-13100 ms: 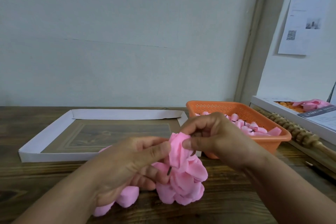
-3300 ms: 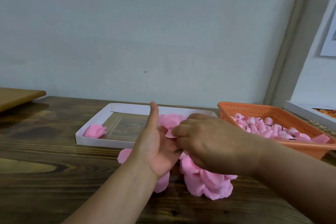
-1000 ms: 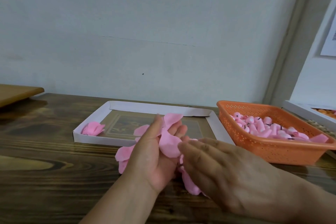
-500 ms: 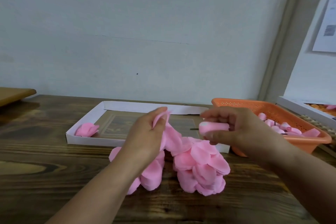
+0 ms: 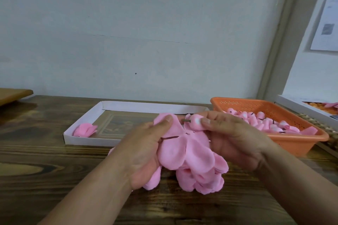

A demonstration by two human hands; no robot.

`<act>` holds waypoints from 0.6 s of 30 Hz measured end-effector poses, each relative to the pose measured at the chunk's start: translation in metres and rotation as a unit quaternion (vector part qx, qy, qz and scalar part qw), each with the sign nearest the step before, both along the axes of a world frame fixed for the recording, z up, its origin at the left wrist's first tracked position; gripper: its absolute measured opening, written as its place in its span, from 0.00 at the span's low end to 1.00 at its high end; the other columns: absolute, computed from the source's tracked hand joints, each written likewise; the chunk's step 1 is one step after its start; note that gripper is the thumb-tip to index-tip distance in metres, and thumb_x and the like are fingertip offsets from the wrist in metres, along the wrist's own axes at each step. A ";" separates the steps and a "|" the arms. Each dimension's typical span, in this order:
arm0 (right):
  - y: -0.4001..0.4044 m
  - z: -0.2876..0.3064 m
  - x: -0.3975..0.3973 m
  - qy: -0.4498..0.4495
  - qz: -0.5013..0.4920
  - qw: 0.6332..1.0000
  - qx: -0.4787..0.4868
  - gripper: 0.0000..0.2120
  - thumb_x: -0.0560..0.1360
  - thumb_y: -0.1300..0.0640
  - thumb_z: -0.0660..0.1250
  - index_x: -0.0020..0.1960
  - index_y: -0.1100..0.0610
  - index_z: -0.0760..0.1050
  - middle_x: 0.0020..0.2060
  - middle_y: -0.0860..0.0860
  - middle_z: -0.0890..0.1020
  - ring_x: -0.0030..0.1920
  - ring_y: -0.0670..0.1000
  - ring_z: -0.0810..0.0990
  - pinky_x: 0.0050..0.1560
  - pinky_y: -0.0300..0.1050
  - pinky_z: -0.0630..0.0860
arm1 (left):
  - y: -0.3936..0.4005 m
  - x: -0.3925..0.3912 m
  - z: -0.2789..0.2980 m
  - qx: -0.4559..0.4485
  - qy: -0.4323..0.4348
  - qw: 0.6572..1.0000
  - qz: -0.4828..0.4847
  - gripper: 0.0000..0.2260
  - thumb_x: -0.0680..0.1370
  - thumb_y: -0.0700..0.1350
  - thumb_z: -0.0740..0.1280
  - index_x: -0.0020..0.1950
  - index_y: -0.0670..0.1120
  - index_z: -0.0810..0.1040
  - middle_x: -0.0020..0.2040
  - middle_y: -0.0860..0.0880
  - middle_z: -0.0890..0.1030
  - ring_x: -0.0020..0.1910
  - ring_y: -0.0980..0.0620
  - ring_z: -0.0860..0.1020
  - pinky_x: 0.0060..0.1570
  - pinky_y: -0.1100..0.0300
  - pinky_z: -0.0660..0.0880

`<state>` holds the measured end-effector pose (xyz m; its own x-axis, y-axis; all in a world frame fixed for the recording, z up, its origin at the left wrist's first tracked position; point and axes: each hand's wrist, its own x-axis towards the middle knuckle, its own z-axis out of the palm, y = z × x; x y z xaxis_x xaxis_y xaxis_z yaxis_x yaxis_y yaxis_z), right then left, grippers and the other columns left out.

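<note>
Petals and bud held over the table
Left hand (image 5: 144,151) grips pink petals (image 5: 184,150); right hand (image 5: 236,140) pinches a pink bud (image 5: 195,124) (stem pointing left) just above them.

1 head view: looks forward-down, close over wooden table (image 5: 54,179), facing wall (image 5: 146,23).

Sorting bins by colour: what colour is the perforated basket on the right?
Orange basket; best in head view.
</note>
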<state>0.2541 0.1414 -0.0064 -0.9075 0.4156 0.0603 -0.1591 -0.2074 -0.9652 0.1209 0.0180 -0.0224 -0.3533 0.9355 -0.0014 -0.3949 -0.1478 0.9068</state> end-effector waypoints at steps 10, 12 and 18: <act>-0.008 0.000 -0.021 0.082 -0.165 0.983 0.015 0.09 0.65 0.63 0.67 0.43 0.66 0.79 0.39 0.59 0.83 0.40 0.51 0.83 0.43 0.41 0.81 | 0.003 0.006 -0.030 0.138 -0.318 0.936 -0.069 0.34 0.67 0.66 0.65 0.58 0.38 0.82 0.58 0.41 0.82 0.55 0.43 0.82 0.49 0.48 0.80; -0.012 -0.004 -0.024 0.061 -0.175 0.982 0.022 0.07 0.66 0.62 0.69 0.41 0.65 0.81 0.38 0.59 0.83 0.38 0.52 0.82 0.40 0.42 0.81 | 0.007 0.016 -0.031 0.134 -0.241 0.960 -0.045 0.39 0.67 0.71 0.61 0.65 0.43 0.78 0.62 0.41 0.80 0.60 0.43 0.79 0.58 0.48 0.75; -0.018 -0.012 -0.021 -0.013 -0.245 0.957 0.158 0.06 0.69 0.60 0.72 0.46 0.60 0.82 0.41 0.57 0.85 0.43 0.54 0.84 0.47 0.49 0.81 | 0.011 0.024 -0.032 0.113 -0.100 0.986 0.076 0.10 0.77 0.49 0.65 0.49 0.48 0.85 0.52 0.46 0.85 0.51 0.51 0.83 0.47 0.57 0.77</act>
<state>0.2331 0.1234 -0.0187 -0.6119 0.7556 0.2336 -0.1382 0.1887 -0.9723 0.1448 0.0292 -0.0544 -0.5037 0.8558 0.1180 -0.5196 -0.4092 0.7500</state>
